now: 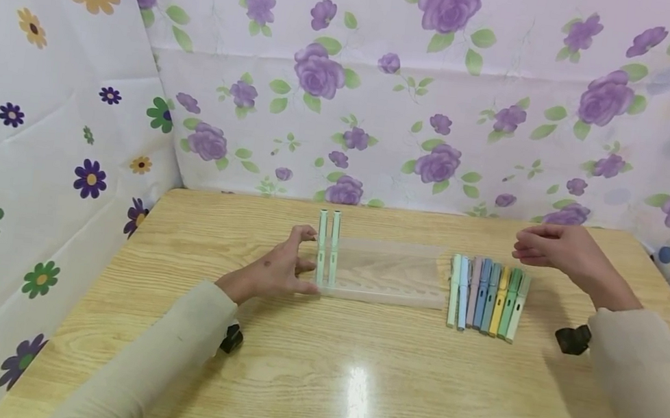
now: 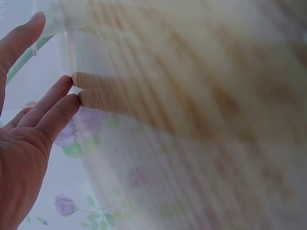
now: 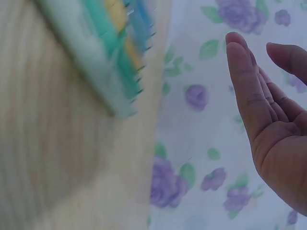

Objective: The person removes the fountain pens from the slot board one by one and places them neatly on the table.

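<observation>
Toward the middle of the table lies a clear plastic pen rack [image 1: 387, 296] with a notched front strip. Two mint-green pens [image 1: 332, 253] stand in parallel at its left end. My left hand [image 1: 282, 265] holds that end, thumb at the front corner and fingers toward the back. In the left wrist view its fingertips [image 2: 72, 88] are spread from the thumb, with the rack's clear plastic partly hidden between. To the right of the rack, capped pens [image 1: 489, 299] in several colours lie side by side. Above their far right end hovers my right hand [image 1: 559, 255], empty, thumb apart from the fingers.
The wooden table [image 1: 290, 383] runs up to a wall covering [image 1: 384, 104] with purple flowers. Another flowered sheet [image 1: 55, 156] borders the left side. Dark wrist devices [image 1: 572, 339] show under both sleeves.
</observation>
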A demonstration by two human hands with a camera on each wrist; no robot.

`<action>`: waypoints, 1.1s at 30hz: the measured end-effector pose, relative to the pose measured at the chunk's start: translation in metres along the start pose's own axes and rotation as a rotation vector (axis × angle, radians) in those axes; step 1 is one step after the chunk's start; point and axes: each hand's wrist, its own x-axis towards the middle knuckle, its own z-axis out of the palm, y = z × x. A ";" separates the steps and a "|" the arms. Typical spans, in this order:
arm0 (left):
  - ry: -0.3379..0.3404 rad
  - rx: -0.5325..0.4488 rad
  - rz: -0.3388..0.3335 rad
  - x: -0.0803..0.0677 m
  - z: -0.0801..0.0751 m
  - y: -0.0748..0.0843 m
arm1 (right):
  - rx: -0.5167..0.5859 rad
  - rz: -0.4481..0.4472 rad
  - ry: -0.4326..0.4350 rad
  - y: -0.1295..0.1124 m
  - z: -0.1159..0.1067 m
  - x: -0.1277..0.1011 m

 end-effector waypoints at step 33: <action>0.006 0.003 0.007 -0.001 0.000 0.002 | 0.084 -0.189 -0.123 -0.104 0.090 0.035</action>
